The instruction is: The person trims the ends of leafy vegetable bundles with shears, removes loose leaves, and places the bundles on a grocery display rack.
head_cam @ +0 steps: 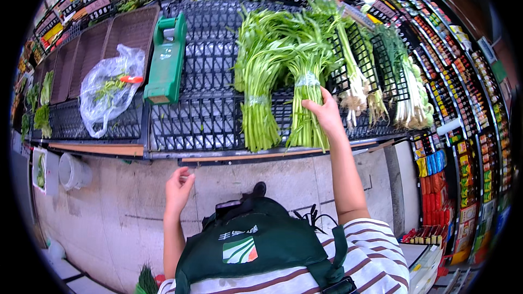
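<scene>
Two taped bundles of leafy green vegetables lie on the black plastic grid shelf (pixel 196 122). My right hand (pixel 320 108) rests on the right bundle (pixel 306 124), just below its tape band, with thumb and fingers apart along the stems; whether it grips them is unclear. Beside it lies the left bundle (pixel 259 122), its leaves touching the other's. My left hand (pixel 179 185) is in the air before the shelf's front edge, fingers curled, with nothing clearly seen in it. A green tape dispenser (pixel 165 61) and a clear plastic bag (pixel 112 94) with leaf scraps and an orange-handled tool (pixel 131 79) lie further left.
Black grid dividers (pixel 361 55) separate scallions (pixel 353 90) and other long vegetables at the right. Brown trays (pixel 92 47) stand at the back left, below price signs. A white foam box (pixel 45 170) and a translucent bucket (pixel 74 171) are on the floor at the left.
</scene>
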A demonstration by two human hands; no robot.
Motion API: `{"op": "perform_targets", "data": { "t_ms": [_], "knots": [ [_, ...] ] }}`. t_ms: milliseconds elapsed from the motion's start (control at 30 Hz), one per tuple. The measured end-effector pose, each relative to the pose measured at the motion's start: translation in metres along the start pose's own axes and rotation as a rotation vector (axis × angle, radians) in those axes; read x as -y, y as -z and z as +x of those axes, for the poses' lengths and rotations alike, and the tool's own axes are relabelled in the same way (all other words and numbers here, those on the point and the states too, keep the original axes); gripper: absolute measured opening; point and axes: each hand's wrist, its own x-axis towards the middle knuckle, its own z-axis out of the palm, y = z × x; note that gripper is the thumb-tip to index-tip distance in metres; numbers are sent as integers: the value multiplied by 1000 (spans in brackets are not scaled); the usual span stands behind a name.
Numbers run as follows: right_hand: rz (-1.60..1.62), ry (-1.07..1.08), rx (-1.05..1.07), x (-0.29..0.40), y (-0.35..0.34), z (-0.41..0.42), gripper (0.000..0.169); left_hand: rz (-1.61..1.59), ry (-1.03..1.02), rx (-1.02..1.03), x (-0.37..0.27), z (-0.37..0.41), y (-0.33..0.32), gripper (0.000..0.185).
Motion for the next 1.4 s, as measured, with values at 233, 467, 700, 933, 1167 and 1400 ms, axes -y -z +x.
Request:
{"op": "perform_targets", "data": {
  "t_ms": [233, 467, 700, 933, 1167, 1400],
  "knots": [
    [438, 115, 202, 177, 0, -46, 45, 436, -573, -242, -126, -13, 58, 60],
    [796, 118, 602, 299, -83, -98, 42, 631, -1139, -534, -221, -44, 130, 94],
    [925, -280, 1040, 317, -211, -141, 27, 833, -1131, -658, -248, -83, 190, 101],
    [1129, -236, 1397, 300, -273, -170, 29, 679, -1181, -527, -218, -89, 214, 98],
    [1156, -509, 1531, 294, -300, -204, 24, 685, -1178, -489, -189, -100, 222, 100],
    [555, -473, 1353, 257, -357, -263, 40, 193, -736, -494, -92, -146, 241, 78]
  ]
}}
